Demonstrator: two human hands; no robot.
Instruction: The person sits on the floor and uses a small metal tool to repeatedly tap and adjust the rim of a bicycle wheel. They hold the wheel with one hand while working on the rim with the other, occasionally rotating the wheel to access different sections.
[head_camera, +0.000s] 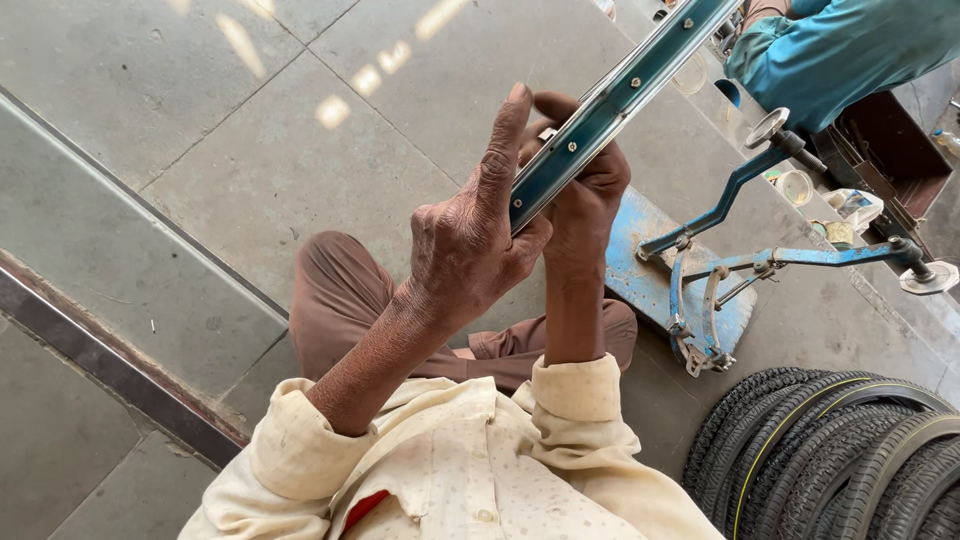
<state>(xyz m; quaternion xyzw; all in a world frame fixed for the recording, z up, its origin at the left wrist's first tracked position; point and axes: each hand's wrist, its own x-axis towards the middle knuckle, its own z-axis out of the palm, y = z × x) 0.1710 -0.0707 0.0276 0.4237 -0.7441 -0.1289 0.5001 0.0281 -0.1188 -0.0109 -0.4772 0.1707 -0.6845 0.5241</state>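
Nearest the camera are the cream sleeves and brown trousers of the person sitting on the grey stone floor (150, 120), both forearms raised. The step in hand looks like working along a bare bicycle wheel rim (600, 105), held up in front of the chest and running diagonally from near left to far right. The left hand (470, 240) is partly closed on the rim's near end, thumb pressed to its edge, forefinger stretched straight up beside it. The right hand (585, 195) curls shut around the rim from the other side, fingertips at the spoke holes. Any next move calls for a steady grip from one hand while the other shifts. Near right lies a stack of black tyres (830, 450); farther right stands a blue truing stand (720, 270), and beyond it another person's teal sleeve (850, 50).
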